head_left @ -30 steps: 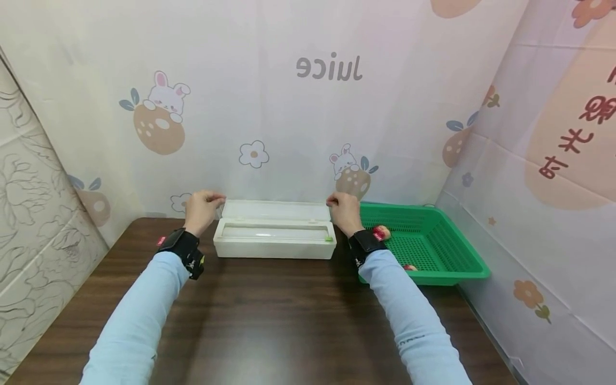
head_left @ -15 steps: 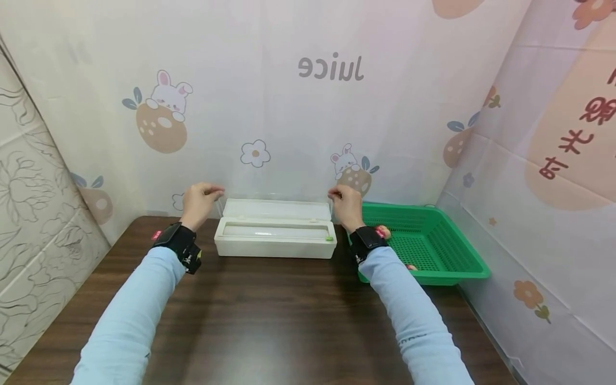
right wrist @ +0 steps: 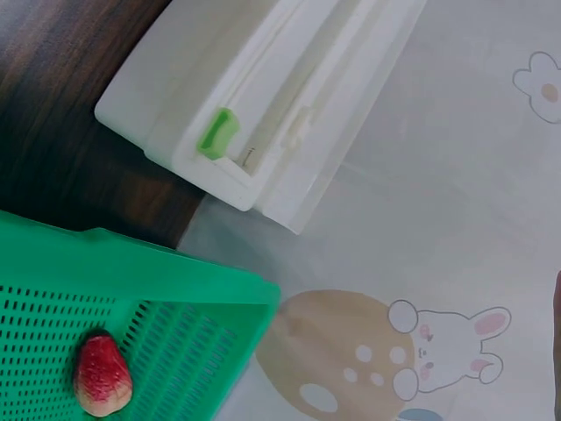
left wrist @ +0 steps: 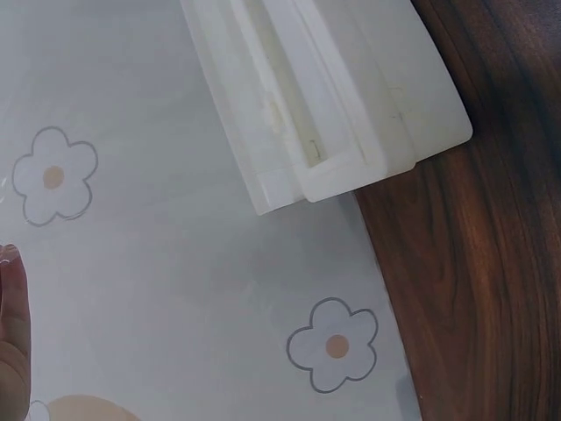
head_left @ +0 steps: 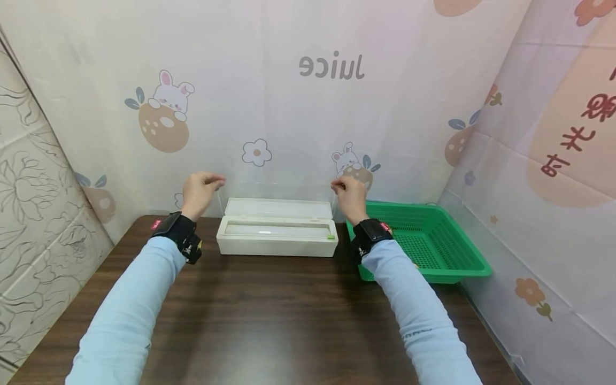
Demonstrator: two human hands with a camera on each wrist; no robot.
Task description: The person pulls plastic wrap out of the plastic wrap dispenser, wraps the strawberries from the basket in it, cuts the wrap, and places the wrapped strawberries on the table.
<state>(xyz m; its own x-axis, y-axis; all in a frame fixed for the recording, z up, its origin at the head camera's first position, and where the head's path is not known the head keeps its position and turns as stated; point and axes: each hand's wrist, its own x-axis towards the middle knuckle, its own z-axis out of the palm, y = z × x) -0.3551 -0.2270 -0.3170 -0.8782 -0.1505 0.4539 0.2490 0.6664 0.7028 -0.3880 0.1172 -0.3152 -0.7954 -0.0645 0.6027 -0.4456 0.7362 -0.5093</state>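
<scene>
A white cling film dispenser [head_left: 277,238] stands at the table's back with its lid [head_left: 279,207] raised. A sheet of clear cling film [head_left: 279,191] rises from it, faint against the backdrop. My left hand [head_left: 201,193] pinches the film's upper left corner, and my right hand [head_left: 350,199] pinches the upper right one. Both are above the dispenser, near its two ends. A green slide cutter [right wrist: 219,133] sits at the right end of its slot. In the wrist views only slivers of the left hand [left wrist: 12,342] and right hand [right wrist: 558,333] show.
A green perforated basket [head_left: 474,262] stands right of the dispenser, partly behind the right wrist. A red fruit with a pale end [right wrist: 102,375] lies in it. A printed curtain [head_left: 289,117] hangs close behind; the dark wooden table [head_left: 269,321] extends in front.
Both hands have risen from beside the dispenser's lid to above it, drawing the film upward between them. The dispenser and basket have stayed in place.
</scene>
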